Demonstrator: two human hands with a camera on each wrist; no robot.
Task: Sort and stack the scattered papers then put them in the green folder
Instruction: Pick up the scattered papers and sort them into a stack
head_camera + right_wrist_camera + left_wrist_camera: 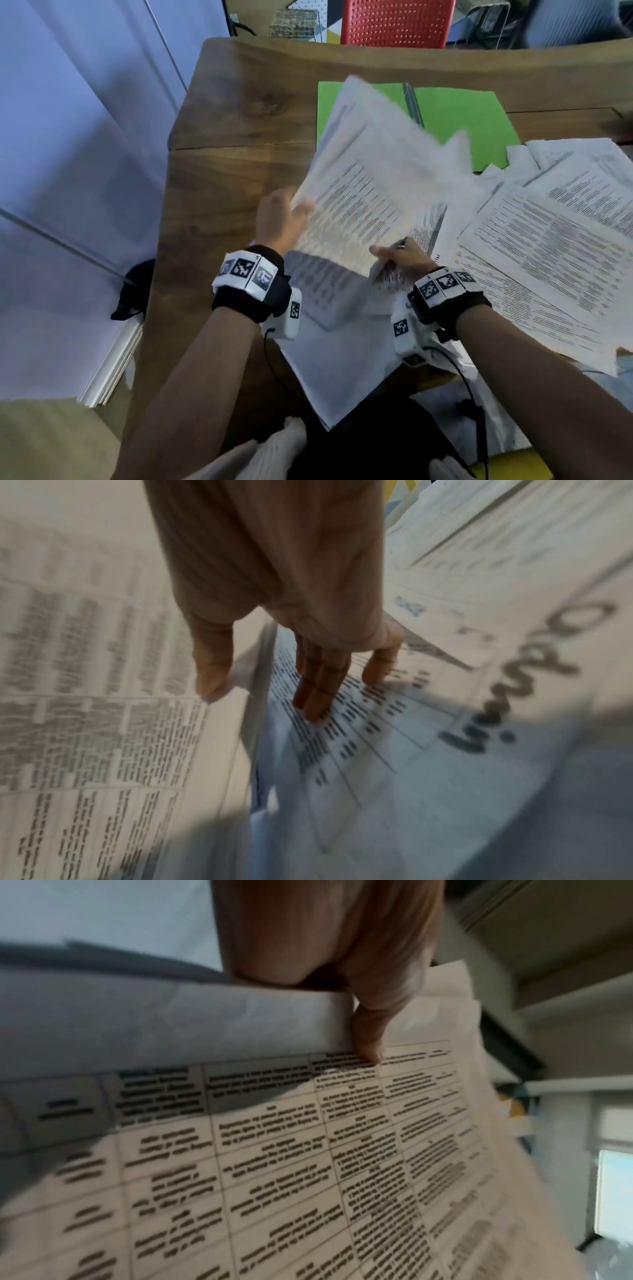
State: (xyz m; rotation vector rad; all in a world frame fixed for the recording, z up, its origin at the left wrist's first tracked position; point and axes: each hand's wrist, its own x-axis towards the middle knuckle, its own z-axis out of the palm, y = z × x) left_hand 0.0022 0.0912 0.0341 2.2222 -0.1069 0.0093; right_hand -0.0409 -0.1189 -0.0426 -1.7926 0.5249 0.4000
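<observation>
A bundle of printed papers (pixel 370 178) is lifted and tilted above the wooden table (pixel 222 171), blurred by motion. My left hand (pixel 286 216) grips its left edge, and in the left wrist view the thumb (pixel 366 1031) lies on top of the bundle of papers (pixel 308 1150). My right hand (pixel 399 255) pinches the bundle's lower right corner; the right wrist view has my right hand (pixel 260 691) with its thumb on the sheet's edge and its fingers (pixel 315 696) behind it. The green folder (pixel 455 116) lies open at the back, partly hidden by the bundle.
Several loose printed sheets (pixel 555 246) lie spread over the right side of the table, and more white sheets (pixel 342 349) overhang the near edge under my wrists. A red chair (pixel 397 20) stands beyond the far edge. A black object (pixel 133 291) lies on the floor at the left.
</observation>
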